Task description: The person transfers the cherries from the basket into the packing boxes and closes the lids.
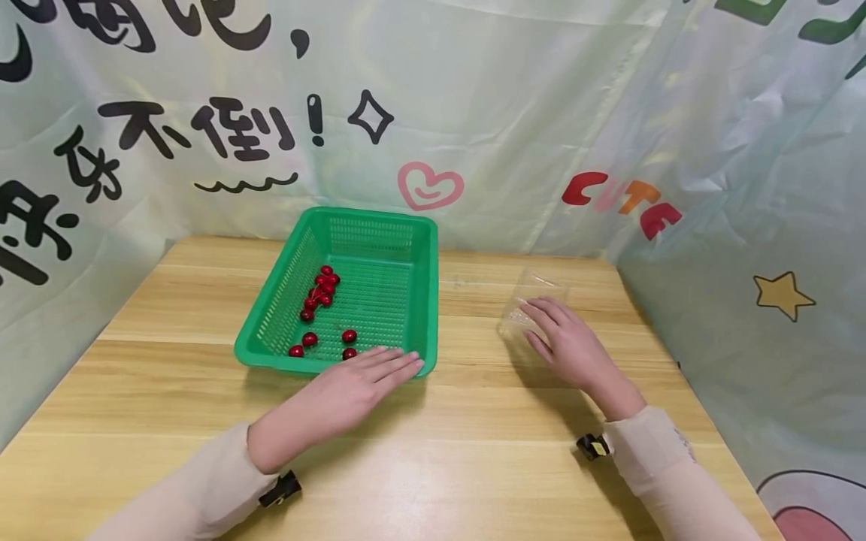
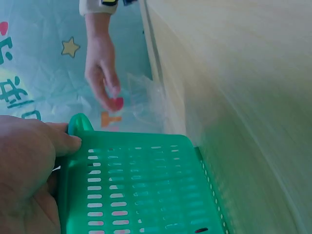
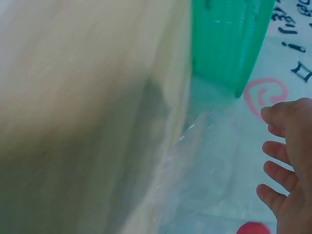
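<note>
My left hand (image 1: pixel 361 387) rests on the near right part of the rim of a green plastic basket (image 1: pixel 433 293), fingers mostly straight. The left wrist view shows a fingertip (image 2: pixel 73 142) against the basket's rim; the thumb is hard to make out. Several dark red cherries (image 1: pixel 325 289) lie in the basket, mostly along its left side. To the right, my right hand (image 1: pixel 575 346) hovers over a clear plastic container (image 1: pixel 534 289), with its fingers loosely spread. In the right wrist view the container (image 3: pixel 195 165) stands beside these fingers and no grip on it shows.
Both items stand on a wooden table (image 1: pixel 473 451). Printed cloth (image 1: pixel 514 120) hangs behind the table and along its sides. A gap of bare tabletop (image 1: pixel 467 323) lies between the basket and the container.
</note>
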A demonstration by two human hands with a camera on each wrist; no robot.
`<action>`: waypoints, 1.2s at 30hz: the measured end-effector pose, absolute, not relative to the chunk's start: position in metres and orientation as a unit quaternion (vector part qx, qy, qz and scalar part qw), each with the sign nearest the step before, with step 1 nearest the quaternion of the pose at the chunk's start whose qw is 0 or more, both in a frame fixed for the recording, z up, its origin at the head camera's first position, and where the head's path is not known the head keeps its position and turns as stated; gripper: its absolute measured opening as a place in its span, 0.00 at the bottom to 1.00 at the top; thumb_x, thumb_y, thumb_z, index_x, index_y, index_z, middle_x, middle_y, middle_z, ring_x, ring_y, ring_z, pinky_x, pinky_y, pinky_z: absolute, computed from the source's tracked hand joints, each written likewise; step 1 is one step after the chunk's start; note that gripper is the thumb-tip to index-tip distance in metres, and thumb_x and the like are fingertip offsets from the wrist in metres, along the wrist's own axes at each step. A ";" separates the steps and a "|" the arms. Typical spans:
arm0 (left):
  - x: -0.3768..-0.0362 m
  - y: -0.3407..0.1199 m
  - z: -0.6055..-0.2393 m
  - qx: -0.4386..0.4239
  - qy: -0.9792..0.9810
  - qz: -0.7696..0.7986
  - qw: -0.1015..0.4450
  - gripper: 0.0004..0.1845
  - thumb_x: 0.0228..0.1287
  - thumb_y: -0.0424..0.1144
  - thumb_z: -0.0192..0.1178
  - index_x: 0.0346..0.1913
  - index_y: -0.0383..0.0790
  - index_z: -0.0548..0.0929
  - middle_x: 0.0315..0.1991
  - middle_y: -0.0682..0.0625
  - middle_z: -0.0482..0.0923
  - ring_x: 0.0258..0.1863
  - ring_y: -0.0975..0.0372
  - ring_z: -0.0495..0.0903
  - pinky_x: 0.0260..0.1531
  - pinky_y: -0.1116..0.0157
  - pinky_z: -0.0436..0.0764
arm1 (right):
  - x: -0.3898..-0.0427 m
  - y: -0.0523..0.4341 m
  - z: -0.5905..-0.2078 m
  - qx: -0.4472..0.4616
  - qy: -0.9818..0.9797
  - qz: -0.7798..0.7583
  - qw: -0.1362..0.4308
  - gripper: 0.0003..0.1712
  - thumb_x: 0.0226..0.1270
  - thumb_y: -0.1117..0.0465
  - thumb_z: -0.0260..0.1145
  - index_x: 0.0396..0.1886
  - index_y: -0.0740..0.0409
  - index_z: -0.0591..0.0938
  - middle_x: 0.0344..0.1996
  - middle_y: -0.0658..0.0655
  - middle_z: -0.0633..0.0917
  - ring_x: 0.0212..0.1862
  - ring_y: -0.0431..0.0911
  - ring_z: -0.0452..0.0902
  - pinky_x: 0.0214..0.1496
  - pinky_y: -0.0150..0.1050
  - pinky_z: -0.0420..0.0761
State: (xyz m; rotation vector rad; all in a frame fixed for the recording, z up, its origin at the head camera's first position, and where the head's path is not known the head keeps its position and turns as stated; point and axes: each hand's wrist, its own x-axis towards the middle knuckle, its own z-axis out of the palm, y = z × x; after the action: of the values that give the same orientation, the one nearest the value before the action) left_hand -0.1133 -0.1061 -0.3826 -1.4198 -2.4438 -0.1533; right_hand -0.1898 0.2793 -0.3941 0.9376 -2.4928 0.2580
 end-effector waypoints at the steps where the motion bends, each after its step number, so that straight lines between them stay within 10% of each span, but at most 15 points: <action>1: -0.114 -0.103 -0.383 -0.498 -0.851 -0.049 0.157 0.31 0.65 0.23 0.57 0.71 0.37 0.67 0.70 0.45 0.66 0.67 0.53 0.68 0.67 0.57 0.64 | -0.189 0.275 -0.391 0.344 -0.904 0.100 0.233 0.30 0.62 0.62 0.69 0.63 0.63 0.75 0.57 0.65 0.78 0.61 0.62 0.70 0.63 0.59 0.69; 18: -0.121 -0.106 -0.359 -0.460 -0.861 -0.091 0.197 0.28 0.69 0.46 0.58 0.69 0.41 0.72 0.69 0.44 0.68 0.68 0.49 0.65 0.66 0.49 0.65 | -0.183 0.205 -0.389 0.330 -0.896 0.259 0.142 0.25 0.74 0.55 0.60 0.67 0.55 0.74 0.61 0.57 0.77 0.63 0.53 0.72 0.63 0.53 0.72; 27: -0.139 -0.152 -0.345 -0.419 -0.855 -0.165 0.259 0.32 0.77 0.58 0.37 0.66 0.38 0.75 0.65 0.42 0.71 0.66 0.47 0.68 0.66 0.50 0.64 | -0.183 0.187 -0.393 0.329 -0.882 0.318 0.112 0.24 0.77 0.55 0.55 0.69 0.53 0.72 0.66 0.55 0.74 0.68 0.50 0.66 0.67 0.53 0.67; 36: -0.155 -0.197 -0.347 -0.316 -0.907 -0.201 0.194 0.28 0.68 0.44 0.62 0.68 0.40 0.72 0.66 0.42 0.69 0.68 0.44 0.63 0.62 0.44 0.67 | -0.184 0.180 -0.399 0.354 -0.871 0.335 0.062 0.25 0.79 0.58 0.51 0.72 0.50 0.68 0.73 0.50 0.63 0.73 0.49 0.57 0.71 0.53 0.60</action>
State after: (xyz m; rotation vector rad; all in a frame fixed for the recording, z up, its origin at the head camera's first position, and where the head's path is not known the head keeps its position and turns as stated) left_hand -0.1549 -0.1967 -0.3466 -0.8851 -2.5426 -0.5647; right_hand -0.1838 0.1797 -0.3995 1.0701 -2.6325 1.0133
